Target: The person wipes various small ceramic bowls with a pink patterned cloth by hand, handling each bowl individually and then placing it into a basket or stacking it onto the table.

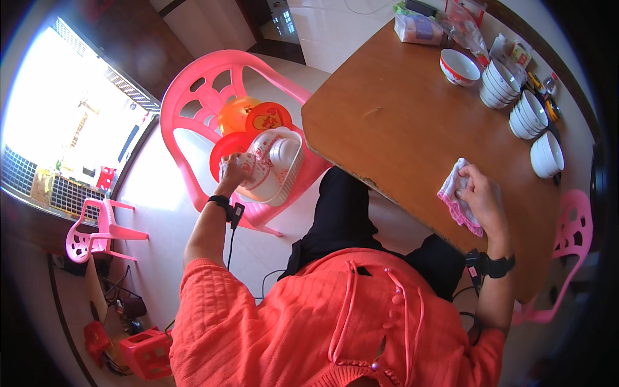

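My left hand (234,173) grips a white bowl with a red pattern (248,168) at the left side of a white plastic basket (292,181). The basket rests on the seat of a pink plastic armchair (180,128). Inside it are another patterned bowl (264,145) and plain white bowls (284,153). Behind them lean a red plate (227,145), a red dish with a yellow picture (269,118) and an orange round dish (236,113). Over the wooden table, my right hand (482,198) pinches a white cloth with a pink edge (454,188).
Along the table's (382,140) far right side stand a red-rimmed bowl (459,67) and stacks of white bowls (500,84). Packets (420,29) and bags lie at the back corner. Another pink chair (573,227) is at the right. Cables hang from both wrist straps.
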`<state>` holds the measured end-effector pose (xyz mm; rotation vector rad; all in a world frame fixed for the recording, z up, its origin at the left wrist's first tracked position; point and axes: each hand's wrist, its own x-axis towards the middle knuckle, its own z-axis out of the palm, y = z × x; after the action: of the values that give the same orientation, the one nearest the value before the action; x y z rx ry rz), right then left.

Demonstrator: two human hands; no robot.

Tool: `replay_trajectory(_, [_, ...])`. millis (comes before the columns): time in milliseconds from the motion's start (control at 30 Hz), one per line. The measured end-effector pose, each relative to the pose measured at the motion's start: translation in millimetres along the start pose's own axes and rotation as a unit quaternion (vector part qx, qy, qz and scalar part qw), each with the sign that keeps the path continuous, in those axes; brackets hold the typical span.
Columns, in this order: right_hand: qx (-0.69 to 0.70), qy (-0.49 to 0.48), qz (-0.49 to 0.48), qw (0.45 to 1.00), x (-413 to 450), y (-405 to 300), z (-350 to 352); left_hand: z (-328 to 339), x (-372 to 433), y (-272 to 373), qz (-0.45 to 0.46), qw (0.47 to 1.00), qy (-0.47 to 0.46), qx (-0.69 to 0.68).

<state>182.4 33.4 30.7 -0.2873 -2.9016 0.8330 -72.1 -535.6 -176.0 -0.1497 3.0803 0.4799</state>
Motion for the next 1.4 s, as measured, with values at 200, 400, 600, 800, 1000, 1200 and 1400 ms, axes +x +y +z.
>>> replay_trajectory(200, [-0.02, 0.047, -0.093, 0.994, 0, 10, 8, -14, 32, -44, 0.027, 0.999, 0.017, -0.044])
replay_trajectory(400, [-0.015, 0.027, -0.118, 0.993, 5, 19, 12, -132, -39, 21, 0.098, 0.867, 0.003, -0.488])
replay_trajectory(600, [-0.015, 0.04, -0.123, 0.992, 6, 22, 12, -169, -76, 137, 0.266, 0.811, -0.041, -0.52])
replay_trajectory(800, [-0.064, 0.012, -0.077, 0.995, 6, 10, 5, -141, -117, 283, 0.221, 0.486, -0.325, -0.781])
replay_trajectory(1000, [-0.056, -0.033, -0.032, 0.997, 8, 23, -4, -99, -149, 391, 0.223, 0.497, -0.4, -0.737])
replay_trajectory(1200, [0.063, 0.017, -0.02, 0.998, 20, 42, 8, -60, -152, 421, 0.187, 0.453, -0.444, -0.75])
replay_trajectory(1400, [0.081, 0.002, -0.019, 0.997, 23, 46, 16, -40, -163, 411, 0.147, 0.463, -0.416, -0.769])
